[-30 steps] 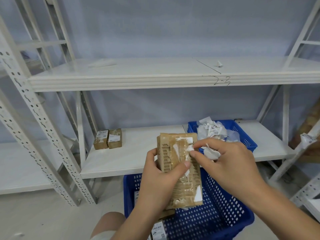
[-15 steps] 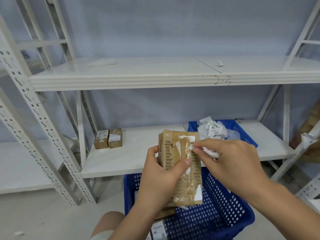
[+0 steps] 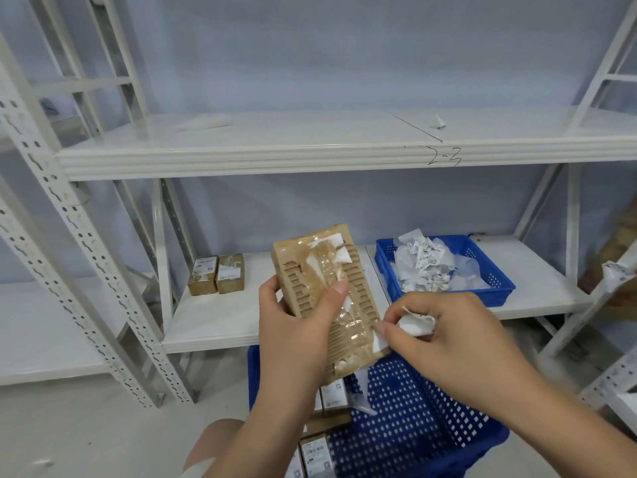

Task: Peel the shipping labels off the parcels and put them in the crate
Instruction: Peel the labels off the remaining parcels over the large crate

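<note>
My left hand [image 3: 296,326] grips a brown taped cardboard parcel [image 3: 310,277] upright, thumb across its front. White label scraps still cling to the parcel's top and lower right corner. My right hand [image 3: 444,339] holds a crumpled white label piece [image 3: 415,322] in its curled fingers, and its fingertips pinch at the label scrap on the parcel's lower right edge. A small blue crate [image 3: 496,281] on the lower shelf, right of the parcel, holds a heap of peeled labels [image 3: 424,267].
A large blue basket [image 3: 413,419] below my hands holds several labelled parcels. Two small brown boxes [image 3: 217,274] stand on the lower shelf [image 3: 213,319] at the left. White metal racks surround me; the upper shelf [image 3: 275,146] carries small scraps.
My right hand moved from the parcel's top down to its lower right corner, still holding the crumpled label. The parcel tilted slightly left in my left hand.
</note>
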